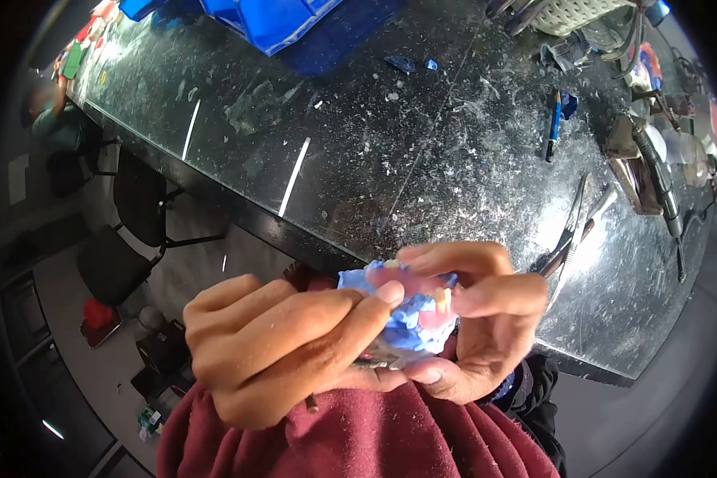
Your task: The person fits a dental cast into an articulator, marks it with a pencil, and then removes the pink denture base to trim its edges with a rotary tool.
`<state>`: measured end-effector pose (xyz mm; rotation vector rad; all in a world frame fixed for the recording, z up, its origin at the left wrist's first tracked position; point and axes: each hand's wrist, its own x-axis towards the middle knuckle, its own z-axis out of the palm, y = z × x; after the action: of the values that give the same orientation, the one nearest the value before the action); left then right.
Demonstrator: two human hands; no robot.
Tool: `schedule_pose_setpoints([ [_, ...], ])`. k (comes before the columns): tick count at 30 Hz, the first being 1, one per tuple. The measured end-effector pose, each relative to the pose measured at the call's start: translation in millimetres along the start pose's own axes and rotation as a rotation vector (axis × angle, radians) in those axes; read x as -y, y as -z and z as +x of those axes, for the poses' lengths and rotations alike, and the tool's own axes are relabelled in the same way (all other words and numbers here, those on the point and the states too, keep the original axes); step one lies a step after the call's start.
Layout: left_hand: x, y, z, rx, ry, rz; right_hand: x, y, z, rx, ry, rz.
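Observation:
My right hand (486,319) cradles a blue dental model (410,323) carrying a pink denture base and a few small teeth; thumb and fingers wrap round it from the right. From the left, my left hand (275,346) presses against the model with a fingertip resting on the pink part. It is closed round a thin tool (374,362), whose metal tip shows under the model and whose handle end pokes out below the palm. Both hands hover over a maroon cloth (374,434) on my lap, just in front of the bench edge.
A dark, dust-speckled glass bench top (390,135) lies ahead. On it are blue bins (271,20) at the far side, a blue pen (553,126), metal tweezers (575,223), a handpiece (661,179) and clutter at the right. Black chairs (131,215) stand on the floor to the left.

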<state>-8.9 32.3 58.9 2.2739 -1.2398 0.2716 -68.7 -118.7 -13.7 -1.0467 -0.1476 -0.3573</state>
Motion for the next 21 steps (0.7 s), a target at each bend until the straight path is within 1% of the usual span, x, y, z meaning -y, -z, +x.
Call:
schedule_pose_setpoints([
  [2, -2.1, -0.6, 2.1, -0.009, -0.012, 0.032, 0.1, 1.8, -2.9, 0.034, -0.018, 0.032],
  [7, -12.7, -0.1, 6.1, 0.01, 0.038, 0.083, 3.1, 6.4, -0.1, 0.081, 0.059, -0.101],
  [9, -14.4, 1.2, 9.0, 0.027, 0.045, 0.088, 5.1, 4.2, -0.5, 0.039, 0.044, -0.094],
  [11, -14.8, 3.8, 11.9, 0.055, 0.039, 0.091, 5.1, 4.9, -0.3, 0.04, 0.046, -0.094],
  [18, -15.3, 1.5, 10.8, 0.038, 0.049, 0.068, 2.1, 1.0, -3.4, -0.025, 0.079, -0.073],
  [21, -15.3, 2.3, 9.9, 0.049, 0.051, 0.063, 2.1, 2.9, -1.6, 0.003, 0.1, -0.084],
])
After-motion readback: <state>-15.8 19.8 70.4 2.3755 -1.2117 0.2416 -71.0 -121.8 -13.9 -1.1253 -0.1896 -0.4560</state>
